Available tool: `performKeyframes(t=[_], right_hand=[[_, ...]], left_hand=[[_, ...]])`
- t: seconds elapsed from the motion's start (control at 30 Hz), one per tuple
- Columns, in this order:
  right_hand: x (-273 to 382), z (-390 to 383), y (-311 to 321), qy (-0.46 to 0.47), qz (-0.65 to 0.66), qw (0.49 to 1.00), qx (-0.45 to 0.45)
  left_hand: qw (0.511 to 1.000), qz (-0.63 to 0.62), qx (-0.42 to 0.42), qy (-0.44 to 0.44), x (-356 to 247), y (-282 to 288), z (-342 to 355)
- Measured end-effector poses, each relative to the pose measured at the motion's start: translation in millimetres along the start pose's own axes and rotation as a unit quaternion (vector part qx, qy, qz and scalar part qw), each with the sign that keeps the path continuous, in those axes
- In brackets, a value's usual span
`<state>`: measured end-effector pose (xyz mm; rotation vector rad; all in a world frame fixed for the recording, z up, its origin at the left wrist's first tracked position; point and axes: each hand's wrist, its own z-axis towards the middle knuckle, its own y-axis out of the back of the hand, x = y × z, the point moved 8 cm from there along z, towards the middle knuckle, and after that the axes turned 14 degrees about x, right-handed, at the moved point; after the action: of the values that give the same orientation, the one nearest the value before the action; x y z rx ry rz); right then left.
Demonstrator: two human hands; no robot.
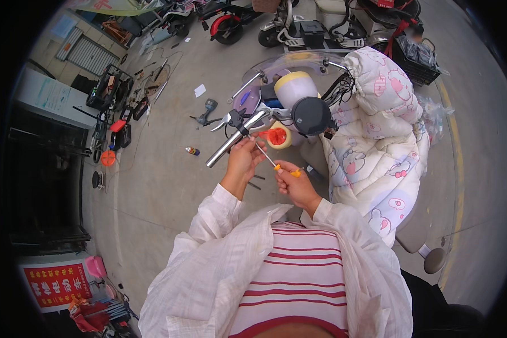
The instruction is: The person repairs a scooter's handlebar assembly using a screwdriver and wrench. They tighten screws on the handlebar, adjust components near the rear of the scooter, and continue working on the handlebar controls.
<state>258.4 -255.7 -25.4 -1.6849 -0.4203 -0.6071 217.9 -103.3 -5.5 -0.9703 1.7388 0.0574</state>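
My right hand [296, 186] is closed around the yellow handle of a screwdriver [267, 156], whose thin metal shaft slants up and left. Its tip reaches the underside of the clamp of a brake lever [222, 122] on a bare silver handlebar [221, 152]. At that clamp my left hand [242, 160] has its fingers bent together near the tip; what they pinch is hidden. Just right of my left hand sits a round cream-rimmed part [272, 145], red inside. A round black mirror [311, 116] stands above my right hand.
A padded white cover with pink cartoon prints [372, 152] drapes the scooter's right side. On the floor at left lie a cordless drill [209, 108], a small bottle [192, 151] and a white paper [200, 90]. Tools and boxes line the left; parked scooters [228, 28] stand behind.
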Motion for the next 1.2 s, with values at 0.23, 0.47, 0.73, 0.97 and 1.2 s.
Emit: performKeyframes(t=[0.23, 0.47, 0.73, 0.97, 1.2], right_hand=[[-21, 5, -16, -0.102, 0.245, 0.958, 0.108], [-9, 9, 4, -0.042, 0.137, 0.978, 0.154], [-36, 16, 17, -0.034, 0.125, 0.981, 0.147], [-41, 10, 13, -0.093, 0.113, 0.974, 0.175], [-37, 9, 29, -0.067, -0.046, 0.99, 0.116]], left_hand=[[0.999, 0.006, -0.039, -0.016, 1, 15, -8], [0.798, 0.507, -0.113, -0.306, -45, -67, -52], [0.597, 0.791, 0.131, 0.032, 18, -147, -20], [0.707, 0.701, 0.09, -0.016, 15, -129, -25], [0.742, 0.662, 0.048, -0.09, 14, -121, -27]])
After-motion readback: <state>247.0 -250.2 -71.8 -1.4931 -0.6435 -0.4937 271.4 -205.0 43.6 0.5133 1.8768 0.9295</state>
